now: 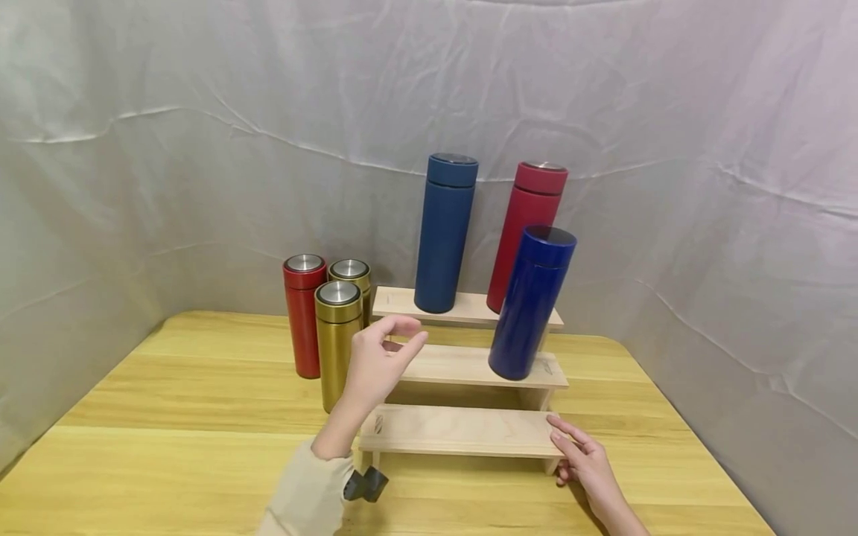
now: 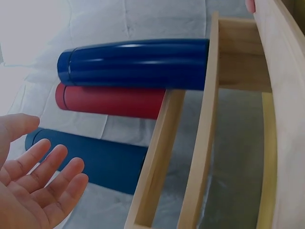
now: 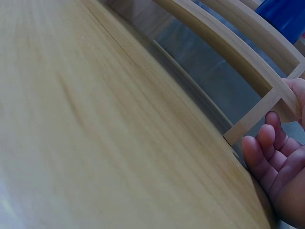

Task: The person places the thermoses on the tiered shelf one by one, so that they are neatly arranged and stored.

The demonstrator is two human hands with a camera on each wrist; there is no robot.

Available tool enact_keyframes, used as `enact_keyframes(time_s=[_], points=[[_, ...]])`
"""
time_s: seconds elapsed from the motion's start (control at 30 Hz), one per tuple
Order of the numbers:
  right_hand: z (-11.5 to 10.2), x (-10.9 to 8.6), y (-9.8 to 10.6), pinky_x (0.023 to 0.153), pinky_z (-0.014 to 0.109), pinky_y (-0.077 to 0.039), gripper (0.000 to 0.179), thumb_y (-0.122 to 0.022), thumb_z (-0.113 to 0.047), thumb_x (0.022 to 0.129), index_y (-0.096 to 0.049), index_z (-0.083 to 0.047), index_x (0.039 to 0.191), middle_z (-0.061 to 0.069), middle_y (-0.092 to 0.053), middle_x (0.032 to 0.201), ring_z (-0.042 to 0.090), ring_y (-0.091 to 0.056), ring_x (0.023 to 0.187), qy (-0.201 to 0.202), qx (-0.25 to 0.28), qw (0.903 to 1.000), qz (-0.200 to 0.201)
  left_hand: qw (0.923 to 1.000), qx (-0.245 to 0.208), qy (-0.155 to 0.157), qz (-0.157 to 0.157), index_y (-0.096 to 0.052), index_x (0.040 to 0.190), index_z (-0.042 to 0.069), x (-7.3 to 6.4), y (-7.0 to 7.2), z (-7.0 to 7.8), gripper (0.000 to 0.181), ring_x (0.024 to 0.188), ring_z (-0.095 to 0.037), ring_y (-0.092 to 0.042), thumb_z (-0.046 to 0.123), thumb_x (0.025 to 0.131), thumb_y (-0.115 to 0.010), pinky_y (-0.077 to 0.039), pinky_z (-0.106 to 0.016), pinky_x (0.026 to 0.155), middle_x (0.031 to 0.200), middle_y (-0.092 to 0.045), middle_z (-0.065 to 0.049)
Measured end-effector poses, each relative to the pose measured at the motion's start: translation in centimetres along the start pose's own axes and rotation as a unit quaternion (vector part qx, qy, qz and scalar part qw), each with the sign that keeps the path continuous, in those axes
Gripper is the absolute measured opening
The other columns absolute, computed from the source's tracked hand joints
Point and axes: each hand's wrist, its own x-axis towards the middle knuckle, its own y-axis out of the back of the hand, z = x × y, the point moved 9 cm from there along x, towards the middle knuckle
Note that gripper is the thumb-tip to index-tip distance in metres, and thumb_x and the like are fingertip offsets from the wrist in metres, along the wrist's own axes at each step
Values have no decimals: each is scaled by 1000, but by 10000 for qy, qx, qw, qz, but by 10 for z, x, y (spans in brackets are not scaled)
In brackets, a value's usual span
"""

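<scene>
My left hand (image 1: pixel 378 365) hovers over the left end of the wooden risers, thumb and fingers bent but apart, nothing between them. In the left wrist view the left hand (image 2: pixel 43 183) has its palm showing near the tall matte blue thermos (image 2: pixel 105 160). My right hand (image 1: pixel 586 465) grips the right end of the low front riser (image 1: pixel 462 432), other fingers curled below the board. On the middle riser (image 1: pixel 445 363) a glossy blue thermos (image 1: pixel 532 305) stands upright at the right. The back riser (image 1: pixel 395 301) carries the matte blue thermos (image 1: pixel 445 234) and a red thermos (image 1: pixel 523 212), partly hidden.
Left of the risers, a shorter red thermos (image 1: pixel 304 320) and two gold thermoses stand close together on the wood-grain table (image 1: pixel 167 447); the front gold thermos (image 1: pixel 335 350) partly hides the rear gold thermos (image 1: pixel 351 269). A grey cloth (image 1: pixel 268 186) hangs behind and at both sides.
</scene>
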Motion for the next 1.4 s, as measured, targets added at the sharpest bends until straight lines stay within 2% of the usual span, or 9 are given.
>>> enact_keyframes(time_s=[0.23, 0.47, 0.7, 0.93, 1.0, 1.17, 1.27, 1.4], points=[[-1, 1, 0, 40, 25, -45, 25, -61, -15, 85, -64, -15, 110, -8, -64, 92, 8, -43, 39, 32, 38, 10000, 5, 9998, 98, 80, 126, -66, 86, 5, 0, 16, 1, 12, 75, -10, -59, 12, 78, -69, -50, -30, 60, 82, -65, -1], [0, 0, 0, 40, 25, -45, 25, -61, -15, 85, -64, -14, 110, -7, -64, 91, 8, -43, 39, 37, 41, 10000, -22, 9993, 287, -32, 242, -66, 86, 4, -2, 30, -1, 12, 72, -11, -59, 12, 78, -69, -48, -26, 56, 79, -65, -2], [3, 0, 0, 40, 25, -45, 28, -60, -16, 85, -62, -11, 113, -6, -64, 90, 8, -42, 40, -70, -15, 10000, 36, 9989, 344, 116, 311, -66, 87, 5, -3, 43, -6, 12, 71, -11, -58, 12, 78, -69, -47, -23, 58, 80, -65, -1], [1, 1, 0, 41, 24, -45, 30, -60, -17, 85, -61, -10, 114, -15, -61, 100, 8, -43, 41, 4, -18, 10000, -20, 9980, 227, 42, 585, -66, 86, 3, 0, 58, -6, 12, 70, -12, -58, 12, 78, -69, -48, -19, 60, 80, -66, -6], [1, 1, 1, 41, 24, -45, 31, -60, -17, 85, -60, -9, 115, -14, -62, 99, 8, -43, 41, 48, -21, 10000, -33, 9976, 190, 64, 655, -66, 85, 2, 1, 62, -6, 12, 70, -11, -58, 10, 78, -69, -48, -18, 60, 79, -65, -7], [0, 2, 1, 40, 24, -45, 28, -60, -15, 85, -62, -13, 113, -5, -65, 90, 8, -43, 40, 122, 5, 9999, -39, 9945, 347, 146, 979, -65, 84, -3, 1, 76, -5, 10, 66, -7, -56, 4, 77, -69, -46, -15, 58, 76, -65, -11], [0, 2, 0, 40, 25, -45, 26, -60, -15, 85, -63, -15, 111, -7, -65, 91, 8, -43, 40, 106, 30, 9999, -53, 9900, 546, 99, 1300, -66, 83, -3, 0, 86, -6, 10, 64, -5, -53, 3, 75, -70, -43, -13, 56, 74, -64, -11], [0, 2, 0, 40, 25, -45, 26, -60, -15, 85, -63, -14, 112, -10, -64, 94, 8, -44, 41, 96, 22, 9999, -55, 9824, 774, -20, 1699, -65, 82, -1, 0, 97, -12, 13, 64, -11, -52, 8, 74, -72, -43, -16, 56, 76, -64, -8]])
